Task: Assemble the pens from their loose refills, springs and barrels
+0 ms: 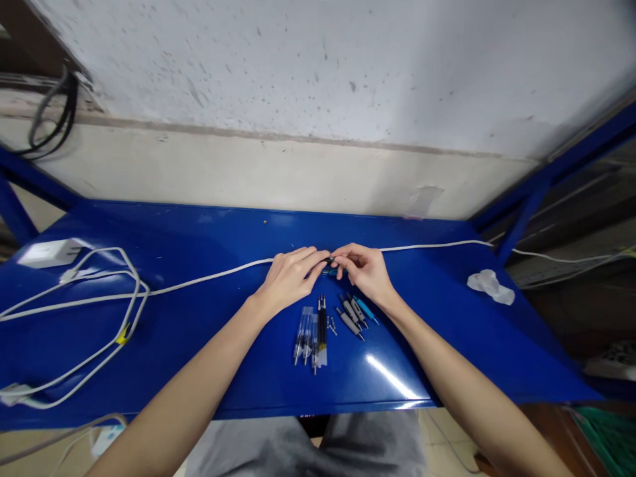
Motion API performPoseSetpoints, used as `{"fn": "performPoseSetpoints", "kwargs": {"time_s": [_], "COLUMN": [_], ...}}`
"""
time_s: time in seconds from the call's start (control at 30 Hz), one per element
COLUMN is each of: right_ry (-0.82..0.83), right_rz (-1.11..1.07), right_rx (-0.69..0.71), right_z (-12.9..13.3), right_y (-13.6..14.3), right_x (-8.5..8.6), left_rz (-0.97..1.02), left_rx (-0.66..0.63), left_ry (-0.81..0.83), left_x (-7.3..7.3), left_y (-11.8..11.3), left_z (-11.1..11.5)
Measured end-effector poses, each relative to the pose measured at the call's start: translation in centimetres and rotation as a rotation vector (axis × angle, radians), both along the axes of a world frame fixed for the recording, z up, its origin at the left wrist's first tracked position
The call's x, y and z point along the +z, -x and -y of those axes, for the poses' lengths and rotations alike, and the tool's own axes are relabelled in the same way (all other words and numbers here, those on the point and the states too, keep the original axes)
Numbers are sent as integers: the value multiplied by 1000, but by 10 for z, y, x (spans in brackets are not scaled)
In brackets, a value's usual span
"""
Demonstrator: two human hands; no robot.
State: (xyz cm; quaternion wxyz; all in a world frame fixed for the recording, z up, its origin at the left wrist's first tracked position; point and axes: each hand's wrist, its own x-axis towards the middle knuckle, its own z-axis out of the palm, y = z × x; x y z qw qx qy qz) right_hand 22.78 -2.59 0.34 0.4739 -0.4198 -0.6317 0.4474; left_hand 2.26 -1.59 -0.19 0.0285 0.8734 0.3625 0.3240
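My left hand (297,275) and my right hand (365,268) meet above the blue tabletop, fingertips closed on a small dark pen part (330,259). Most of that part is hidden by the fingers. Just below them a teal pen part (334,272) shows, partly covered; I cannot tell if it is touched. Nearer to me lie several clear pen barrels (307,336) with metal clips or tips, dark ink refills (322,331) and tiny springs (332,324). To their right are grey pen grip pieces (350,319) and one teal piece (366,309).
A white cable (213,275) runs across the blue table (199,358), passing behind my hands. At the left are its loops and a white power adapter (50,253). Crumpled white plastic (491,286) lies at the right. A wall (298,172) stands behind the table.
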Motion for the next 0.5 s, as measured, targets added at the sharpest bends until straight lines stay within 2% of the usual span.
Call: {"fn": "performPoseSetpoints", "kwargs": {"time_s": [0.23,0.4,0.5], "right_ry": [19,18,-60], "right_rz": [-4,60,165], "right_rx": [-21,-8,-27], "right_z": [3,8,9], "right_y": [1,4,6], "right_x": [3,3,3], "left_rz": [-31,0,21], "left_rx": [-9,-60,-65], "left_ry": [-21,1,25], "left_x": [7,3,0], "left_y": [-6,-5,-5], "left_z": [7,8,8]}}
